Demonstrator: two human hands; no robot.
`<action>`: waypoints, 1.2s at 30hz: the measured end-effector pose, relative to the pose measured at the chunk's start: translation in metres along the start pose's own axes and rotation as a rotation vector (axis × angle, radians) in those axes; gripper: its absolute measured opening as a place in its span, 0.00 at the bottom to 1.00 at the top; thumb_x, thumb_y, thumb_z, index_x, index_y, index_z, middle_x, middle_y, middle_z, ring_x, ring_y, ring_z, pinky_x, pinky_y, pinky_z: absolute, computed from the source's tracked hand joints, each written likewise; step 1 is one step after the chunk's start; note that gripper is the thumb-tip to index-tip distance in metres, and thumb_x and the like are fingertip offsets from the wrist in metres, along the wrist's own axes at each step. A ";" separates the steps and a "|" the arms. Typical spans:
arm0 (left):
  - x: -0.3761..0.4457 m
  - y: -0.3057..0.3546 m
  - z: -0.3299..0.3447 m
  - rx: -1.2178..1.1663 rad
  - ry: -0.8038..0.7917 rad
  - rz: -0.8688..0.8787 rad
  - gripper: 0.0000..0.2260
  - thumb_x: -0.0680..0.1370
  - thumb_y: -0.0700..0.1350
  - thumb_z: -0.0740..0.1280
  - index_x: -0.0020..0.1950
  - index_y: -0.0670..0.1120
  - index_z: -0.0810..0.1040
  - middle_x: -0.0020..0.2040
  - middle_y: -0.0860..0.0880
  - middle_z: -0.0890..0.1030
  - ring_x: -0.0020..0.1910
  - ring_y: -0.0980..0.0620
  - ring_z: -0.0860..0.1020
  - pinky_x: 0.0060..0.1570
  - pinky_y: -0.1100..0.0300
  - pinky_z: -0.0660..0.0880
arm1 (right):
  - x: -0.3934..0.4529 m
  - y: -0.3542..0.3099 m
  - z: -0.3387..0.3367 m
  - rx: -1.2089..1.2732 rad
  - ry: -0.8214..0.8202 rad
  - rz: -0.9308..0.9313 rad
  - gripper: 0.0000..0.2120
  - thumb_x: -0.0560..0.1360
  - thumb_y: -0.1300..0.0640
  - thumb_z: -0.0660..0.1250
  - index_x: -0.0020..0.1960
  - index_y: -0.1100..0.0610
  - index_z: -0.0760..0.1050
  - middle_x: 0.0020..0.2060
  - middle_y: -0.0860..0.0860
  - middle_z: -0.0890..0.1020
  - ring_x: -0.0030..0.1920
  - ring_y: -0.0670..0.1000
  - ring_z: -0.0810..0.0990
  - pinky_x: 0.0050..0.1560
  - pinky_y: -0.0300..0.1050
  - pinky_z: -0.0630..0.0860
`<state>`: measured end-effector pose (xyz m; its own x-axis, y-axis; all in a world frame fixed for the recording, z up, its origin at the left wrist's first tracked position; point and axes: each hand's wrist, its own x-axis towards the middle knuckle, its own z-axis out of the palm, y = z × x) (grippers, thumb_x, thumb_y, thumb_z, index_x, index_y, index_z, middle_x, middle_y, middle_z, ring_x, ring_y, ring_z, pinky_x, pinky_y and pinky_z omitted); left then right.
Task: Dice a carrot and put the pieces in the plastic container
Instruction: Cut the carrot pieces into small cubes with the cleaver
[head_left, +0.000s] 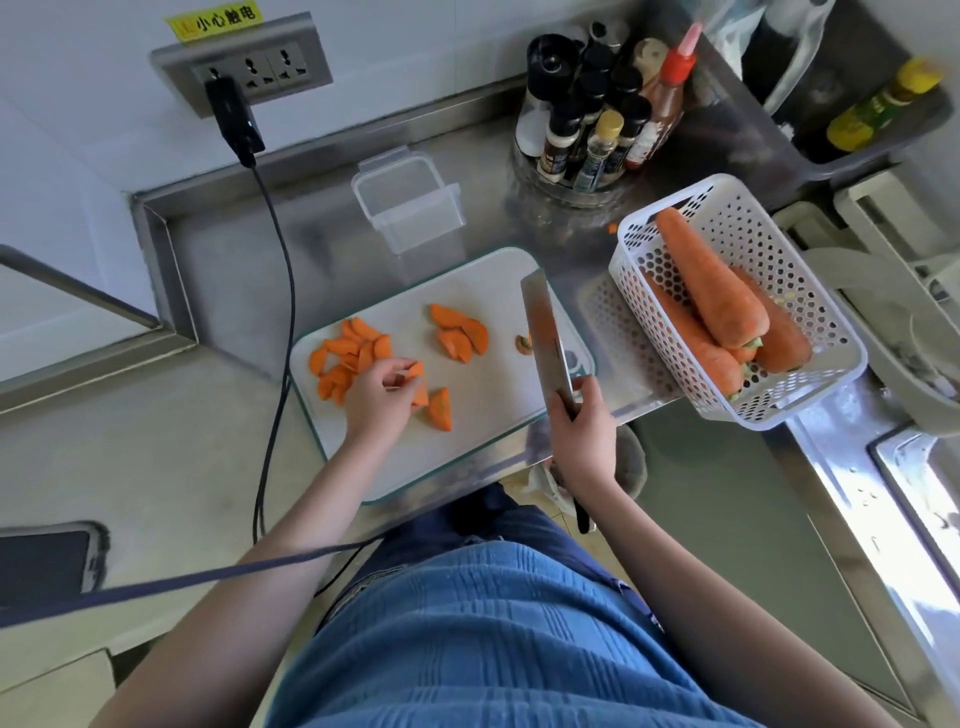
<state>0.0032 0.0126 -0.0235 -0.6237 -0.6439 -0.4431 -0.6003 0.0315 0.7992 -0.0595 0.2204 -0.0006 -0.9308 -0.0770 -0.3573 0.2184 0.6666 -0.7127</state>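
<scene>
Blue top (488, 644), woven fabric with ribbed vertical stripes crossed by faint horizontal bands, loose over torso. Darker navy garment (498, 519) showing just above top's upper hem, folds visible. Both forearms bare, no sleeves in view alongside top. Left hand (379, 395) and right hand (582, 431) bare: no gloves, rings or watch seen. Dark strap (197, 577) running out from top's left edge toward frame's left side; what it attaches to cannot be told.

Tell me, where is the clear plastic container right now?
In the head view the plastic container stands empty on the steel counter, just beyond the far edge of the cutting board, left of the spice rack.
</scene>
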 end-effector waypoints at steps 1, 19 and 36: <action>-0.004 -0.004 -0.001 0.021 -0.028 -0.030 0.08 0.74 0.39 0.70 0.52 0.47 0.78 0.45 0.50 0.78 0.49 0.46 0.79 0.52 0.47 0.78 | -0.002 -0.002 0.004 -0.003 -0.022 -0.012 0.04 0.79 0.55 0.61 0.48 0.55 0.66 0.32 0.50 0.77 0.31 0.53 0.74 0.31 0.47 0.70; -0.024 -0.021 0.002 -0.168 -0.072 -0.076 0.09 0.74 0.38 0.71 0.53 0.39 0.80 0.48 0.42 0.82 0.44 0.50 0.80 0.44 0.59 0.80 | -0.026 -0.001 0.030 -0.039 -0.128 -0.049 0.04 0.79 0.55 0.59 0.48 0.53 0.65 0.28 0.51 0.75 0.28 0.54 0.71 0.28 0.45 0.66; -0.041 -0.028 -0.003 0.202 -0.127 0.205 0.24 0.71 0.35 0.73 0.66 0.39 0.73 0.44 0.50 0.79 0.39 0.58 0.76 0.43 0.74 0.73 | -0.054 -0.021 0.056 -0.222 -0.243 -0.096 0.04 0.82 0.55 0.54 0.49 0.55 0.62 0.35 0.55 0.76 0.34 0.59 0.75 0.30 0.48 0.70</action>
<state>0.0472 0.0351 -0.0267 -0.7922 -0.5082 -0.3380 -0.5345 0.3103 0.7861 0.0028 0.1692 -0.0007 -0.8413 -0.3032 -0.4475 0.0396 0.7911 -0.6104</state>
